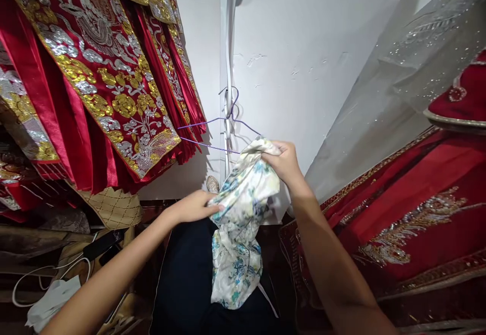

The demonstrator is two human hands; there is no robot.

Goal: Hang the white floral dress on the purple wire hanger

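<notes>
A white garment [237,269] with a blue, green and yellow flower print hangs in front of me, bunched and creased. My right hand [283,160] grips its upper edge, fingers closed on the cloth. Lower on its left side, my left hand [197,206] pinches the fabric between thumb and fingers. Behind the cloth a thin purple wire hanger [208,145] hangs by its hook from a white strap or pole [229,46]. The hanger's right end passes behind or into the garment; I cannot tell which.
Red embroidered robes [114,82] with gold and silver sequins hang at the left. A red beaded dress [413,213] and sheer glittery fabric [379,92] fill the right. White cables [41,274], a dark phone-like object [102,244] and crumpled white paper [53,299] lie lower left.
</notes>
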